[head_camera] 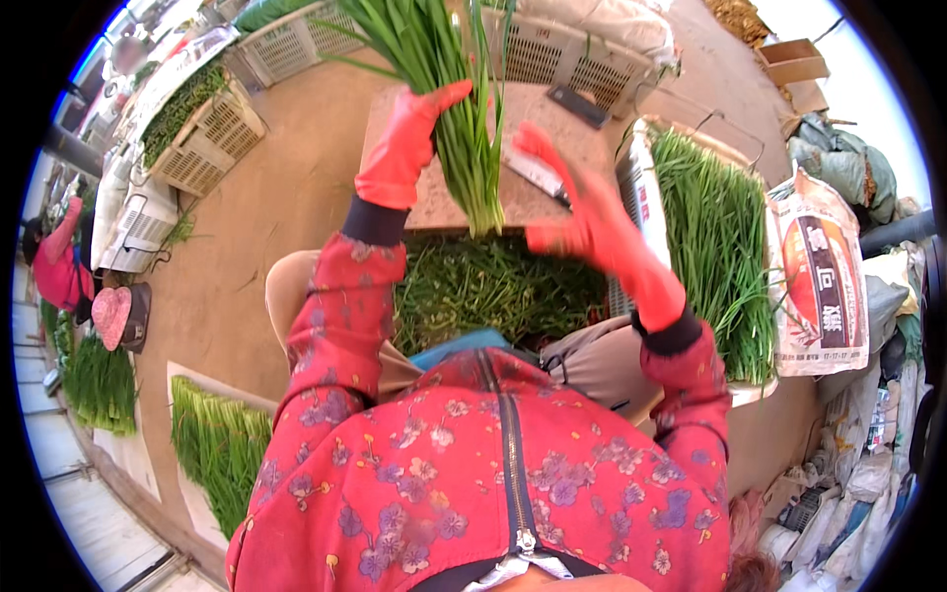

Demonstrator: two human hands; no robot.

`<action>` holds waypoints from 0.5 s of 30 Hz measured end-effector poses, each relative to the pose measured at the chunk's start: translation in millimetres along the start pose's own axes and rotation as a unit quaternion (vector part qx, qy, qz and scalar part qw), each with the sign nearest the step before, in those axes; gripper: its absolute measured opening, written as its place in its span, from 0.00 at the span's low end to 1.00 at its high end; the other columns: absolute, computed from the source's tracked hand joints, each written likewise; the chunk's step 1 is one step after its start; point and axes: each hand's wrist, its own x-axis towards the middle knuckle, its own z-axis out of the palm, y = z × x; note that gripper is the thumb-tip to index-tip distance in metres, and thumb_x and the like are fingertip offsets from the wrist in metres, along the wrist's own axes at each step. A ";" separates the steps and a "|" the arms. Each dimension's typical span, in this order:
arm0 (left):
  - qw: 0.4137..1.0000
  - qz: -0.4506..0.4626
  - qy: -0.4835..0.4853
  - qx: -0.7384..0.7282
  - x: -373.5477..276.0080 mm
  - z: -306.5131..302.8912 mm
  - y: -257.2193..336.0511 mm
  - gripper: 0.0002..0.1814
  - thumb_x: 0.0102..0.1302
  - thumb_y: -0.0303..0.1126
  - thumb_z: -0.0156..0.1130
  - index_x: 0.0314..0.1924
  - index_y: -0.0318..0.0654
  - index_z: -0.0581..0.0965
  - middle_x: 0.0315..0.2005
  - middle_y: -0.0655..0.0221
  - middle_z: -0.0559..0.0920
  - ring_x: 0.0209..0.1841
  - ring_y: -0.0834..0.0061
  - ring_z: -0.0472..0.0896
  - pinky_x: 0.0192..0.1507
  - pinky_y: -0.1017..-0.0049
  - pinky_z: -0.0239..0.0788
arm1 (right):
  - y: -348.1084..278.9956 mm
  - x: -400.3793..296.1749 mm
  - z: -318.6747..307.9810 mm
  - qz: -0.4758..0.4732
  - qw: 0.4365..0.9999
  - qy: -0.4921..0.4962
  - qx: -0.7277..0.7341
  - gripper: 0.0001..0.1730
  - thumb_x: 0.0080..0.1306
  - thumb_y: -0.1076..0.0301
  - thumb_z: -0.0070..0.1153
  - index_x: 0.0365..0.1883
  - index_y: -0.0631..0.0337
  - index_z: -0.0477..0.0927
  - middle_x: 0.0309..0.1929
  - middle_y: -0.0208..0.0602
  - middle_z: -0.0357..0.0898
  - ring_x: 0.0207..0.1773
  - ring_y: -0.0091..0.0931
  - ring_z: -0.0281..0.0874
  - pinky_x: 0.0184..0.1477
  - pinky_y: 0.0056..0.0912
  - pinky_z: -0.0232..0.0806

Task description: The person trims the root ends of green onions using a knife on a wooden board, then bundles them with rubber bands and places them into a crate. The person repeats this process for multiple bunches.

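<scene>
My left hand (405, 146), in an orange-red rubber glove, grips a bunch of Chinese chives (455, 111). The leaves point away from me and the pale cut ends hang toward my lap, over the near edge of a low board (422, 211). To the right of the bunch, my right hand (584, 207) wears a matching glove and is blurred. Its fingers are spread apart with nothing between them. Just behind it on the board lies a knife (536, 174), its handle partly hidden by the glove. Loose chive trimmings (481, 288) fill the space between my knees.
A crate of chives (710, 244) stands at my right beside a printed woven sack (817, 281). A dark flat object (578, 107) lies on the board's far corner. Bundled chives (222, 436) rest at lower left. Another person (63, 266) works at far left, near a crate (211, 140).
</scene>
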 end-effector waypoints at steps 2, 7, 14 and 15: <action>0.995 0.079 -0.005 0.054 15.2 -4.5 -11.4 0.22 0.55 0.28 0.66 0.51 0.34 0.74 0.39 0.65 0.81 0.38 0.76 0.80 0.42 0.74 0.74 | 33.1 27.8 9.9 0.112 0.993 0.024 0.019 0.46 0.55 0.60 0.64 0.67 0.60 0.52 0.62 0.46 0.65 0.65 0.30 0.61 0.62 0.30 0.57; 0.989 0.097 0.012 0.107 27.5 -16.2 -39.3 0.24 0.51 0.27 0.70 0.49 0.34 0.75 0.40 0.66 0.81 0.41 0.76 0.79 0.47 0.75 0.70 | 111.8 90.7 62.3 0.131 0.950 0.102 0.264 0.40 0.60 0.57 0.57 0.66 0.57 0.53 0.64 0.42 0.59 0.63 0.39 0.63 0.58 0.45 0.64; 0.979 0.109 0.088 0.146 33.8 -75.8 -95.3 0.23 0.46 0.33 0.74 0.42 0.32 0.78 0.36 0.68 0.82 0.36 0.78 0.78 0.41 0.76 0.71 | 181.8 104.0 127.4 0.093 0.839 0.103 0.527 0.31 0.67 0.55 0.46 0.65 0.55 0.54 0.66 0.42 0.53 0.60 0.40 0.64 0.50 0.52 0.71; 0.983 0.096 0.066 0.140 36.1 -78.7 -94.7 0.25 0.47 0.33 0.74 0.44 0.33 0.77 0.37 0.69 0.81 0.38 0.78 0.78 0.42 0.76 0.70 | 186.9 105.0 129.9 0.080 0.875 0.111 0.465 0.31 0.66 0.54 0.48 0.63 0.55 0.57 0.62 0.42 0.59 0.57 0.39 0.67 0.49 0.50 0.71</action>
